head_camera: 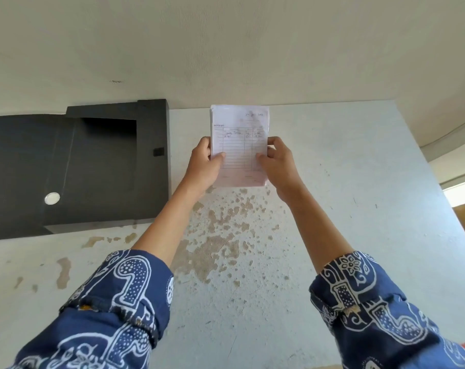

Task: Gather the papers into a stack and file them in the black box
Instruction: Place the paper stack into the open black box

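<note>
Papers (239, 145) are gathered into one stack, held above the far part of the table (332, 209). Left hand (203, 166) clamps the stack's left edge, right hand (278, 163) clamps the right, thumbs on top. Black box (93, 166) lies open just left, apart from the stack.
</note>
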Demonstrator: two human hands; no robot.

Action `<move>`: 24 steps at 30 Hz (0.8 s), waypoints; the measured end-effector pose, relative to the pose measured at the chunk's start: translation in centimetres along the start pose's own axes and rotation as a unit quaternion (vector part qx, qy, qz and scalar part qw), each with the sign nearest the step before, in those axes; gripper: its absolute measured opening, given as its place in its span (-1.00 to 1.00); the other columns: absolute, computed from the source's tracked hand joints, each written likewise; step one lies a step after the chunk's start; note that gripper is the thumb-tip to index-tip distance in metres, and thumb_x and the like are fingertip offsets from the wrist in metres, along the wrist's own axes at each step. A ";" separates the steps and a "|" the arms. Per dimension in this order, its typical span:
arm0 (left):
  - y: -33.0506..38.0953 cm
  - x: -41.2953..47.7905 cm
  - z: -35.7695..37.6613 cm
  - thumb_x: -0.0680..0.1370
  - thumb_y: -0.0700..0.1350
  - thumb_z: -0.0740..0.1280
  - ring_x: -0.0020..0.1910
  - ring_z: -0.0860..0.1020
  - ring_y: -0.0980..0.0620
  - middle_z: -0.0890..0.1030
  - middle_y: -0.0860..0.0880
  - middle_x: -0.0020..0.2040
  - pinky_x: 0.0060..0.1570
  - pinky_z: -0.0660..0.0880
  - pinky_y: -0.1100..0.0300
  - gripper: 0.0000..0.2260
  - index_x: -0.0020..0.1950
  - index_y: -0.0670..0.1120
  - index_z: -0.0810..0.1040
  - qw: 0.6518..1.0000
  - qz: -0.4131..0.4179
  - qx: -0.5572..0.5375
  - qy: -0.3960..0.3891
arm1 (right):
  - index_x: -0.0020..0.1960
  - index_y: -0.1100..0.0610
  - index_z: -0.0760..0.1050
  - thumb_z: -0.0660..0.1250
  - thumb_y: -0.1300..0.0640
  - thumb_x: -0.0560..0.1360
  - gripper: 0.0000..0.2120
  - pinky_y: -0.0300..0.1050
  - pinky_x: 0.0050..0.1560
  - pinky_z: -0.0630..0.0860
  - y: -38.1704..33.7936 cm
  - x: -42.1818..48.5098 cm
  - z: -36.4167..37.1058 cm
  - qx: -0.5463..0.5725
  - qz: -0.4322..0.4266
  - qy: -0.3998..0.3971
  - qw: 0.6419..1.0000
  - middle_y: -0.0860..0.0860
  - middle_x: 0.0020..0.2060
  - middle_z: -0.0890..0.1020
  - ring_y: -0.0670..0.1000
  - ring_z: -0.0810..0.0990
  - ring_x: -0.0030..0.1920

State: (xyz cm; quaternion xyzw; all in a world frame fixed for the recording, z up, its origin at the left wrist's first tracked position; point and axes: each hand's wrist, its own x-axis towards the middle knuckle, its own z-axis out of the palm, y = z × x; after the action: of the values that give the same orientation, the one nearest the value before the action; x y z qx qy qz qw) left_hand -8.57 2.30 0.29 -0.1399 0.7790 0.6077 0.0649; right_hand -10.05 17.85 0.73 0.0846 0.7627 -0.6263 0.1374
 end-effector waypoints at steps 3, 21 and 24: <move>0.7 -1.2 -0.7 0.61 -0.27 0.18 0.07 0.52 0.05 0.53 -0.01 0.13 0.04 0.49 0.22 -0.70 0.34 -0.16 0.35 0.998 -0.037 -0.042 -0.003 | 0.18 0.22 0.36 0.11 0.36 0.54 -0.76 -0.13 -0.18 0.54 -0.7 -0.9 0.0 0.027 0.026 -0.032 0.999 0.14 0.07 0.60 0.08 0.57 -0.05; -2.0 -8.3 -9.6 0.55 -0.36 0.11 0.23 0.47 -0.04 0.48 -0.03 0.27 0.22 0.45 0.06 -0.48 0.46 0.01 0.19 0.992 -0.105 -0.068 0.012 | 0.39 0.19 0.15 -0.02 0.41 0.49 -0.53 0.01 -0.02 0.48 -1.3 -6.2 9.7 -0.012 0.080 -0.146 0.986 0.14 0.17 0.48 0.15 0.47 0.11; -2.8 -8.3 -12.5 0.55 -0.35 0.10 0.24 0.45 -0.03 0.46 0.00 0.27 0.27 0.42 0.04 -0.46 0.47 0.04 0.18 0.993 -0.105 -0.049 0.008 | 0.39 0.18 0.15 -0.01 0.40 0.49 -0.53 -0.05 -0.08 0.49 -1.7 -6.8 12.9 -0.017 0.083 -0.147 0.986 0.14 0.18 0.47 0.15 0.47 0.12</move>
State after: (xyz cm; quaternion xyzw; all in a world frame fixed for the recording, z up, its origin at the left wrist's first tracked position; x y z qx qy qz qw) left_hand 1.03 -9.22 3.14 -0.2292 0.7297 0.6339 0.1149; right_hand -2.79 5.21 2.12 0.0523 0.7355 -0.6051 0.3004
